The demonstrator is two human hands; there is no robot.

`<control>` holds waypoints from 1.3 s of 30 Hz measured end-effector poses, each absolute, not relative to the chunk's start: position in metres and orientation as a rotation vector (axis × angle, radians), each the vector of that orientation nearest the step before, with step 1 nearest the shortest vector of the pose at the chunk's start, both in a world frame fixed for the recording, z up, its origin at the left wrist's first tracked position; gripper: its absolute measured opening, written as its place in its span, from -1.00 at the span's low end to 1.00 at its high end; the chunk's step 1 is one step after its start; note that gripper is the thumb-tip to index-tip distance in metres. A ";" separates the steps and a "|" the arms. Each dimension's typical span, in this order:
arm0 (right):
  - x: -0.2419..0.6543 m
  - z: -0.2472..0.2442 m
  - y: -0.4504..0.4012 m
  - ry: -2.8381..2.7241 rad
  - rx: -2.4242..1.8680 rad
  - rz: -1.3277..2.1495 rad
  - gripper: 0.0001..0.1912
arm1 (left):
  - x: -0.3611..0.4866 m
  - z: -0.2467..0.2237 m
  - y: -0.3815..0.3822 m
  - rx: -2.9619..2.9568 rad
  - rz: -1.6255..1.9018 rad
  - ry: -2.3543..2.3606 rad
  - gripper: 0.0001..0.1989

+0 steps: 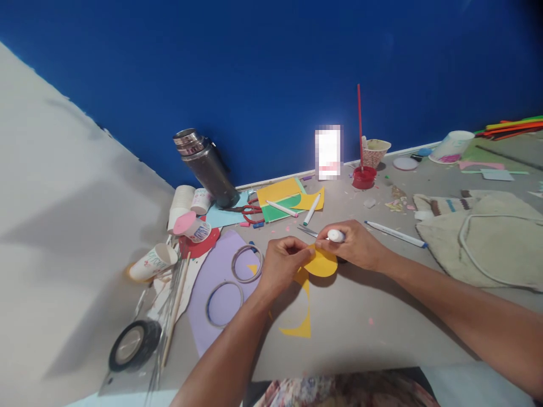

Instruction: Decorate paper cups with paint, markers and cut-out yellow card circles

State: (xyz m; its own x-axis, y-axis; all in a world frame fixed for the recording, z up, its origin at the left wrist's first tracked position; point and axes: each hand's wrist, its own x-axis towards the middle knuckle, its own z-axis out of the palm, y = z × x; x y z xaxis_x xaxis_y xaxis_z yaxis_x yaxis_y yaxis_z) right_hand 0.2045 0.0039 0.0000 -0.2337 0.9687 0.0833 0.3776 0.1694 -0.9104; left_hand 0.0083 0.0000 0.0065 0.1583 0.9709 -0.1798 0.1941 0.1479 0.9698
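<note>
A yellow paper disc (324,265) is held up over the table between my two hands. My left hand (283,263) is closed, with thumb and fingers pinching the disc's left edge. My right hand (355,244) is closed around a white, round-ended tube (336,236), and its fingertips touch the disc's upper edge. Whether the tube is a glue bottle or a thick pen I cannot tell. A pointed metal blade (307,230) shows just beyond the fingers; its other end is hidden. Under my left hand lies a yellow paper offcut (302,329) with a curved cut-out.
Two tape rings (224,305) lie on purple paper (201,299) at left. Behind are a dark flask (207,169), red-handled scissors (250,212) and felt pens (311,209). A blue-capped pen (396,233) and a cloth bag (487,243) lie at right.
</note>
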 end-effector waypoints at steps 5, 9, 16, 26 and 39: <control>0.202 -0.002 0.002 -1.778 -1.318 0.944 -0.73 | 0.008 0.006 0.001 1.392 0.842 1.237 -0.86; 0.200 0.002 0.001 -1.777 -1.330 0.952 -0.74 | 0.007 0.005 0.001 1.482 0.830 1.256 -0.85; 0.205 0.004 0.006 -1.742 -1.409 0.990 -0.64 | 0.004 0.010 0.002 1.430 0.999 1.372 -0.80; 0.201 0.002 0.005 -1.854 -1.482 0.828 -0.60 | 0.004 0.002 0.006 1.434 0.798 1.383 -0.78; 0.200 -0.006 0.005 -1.943 -1.519 0.696 -0.67 | 0.006 0.002 0.002 1.672 0.821 1.460 -0.78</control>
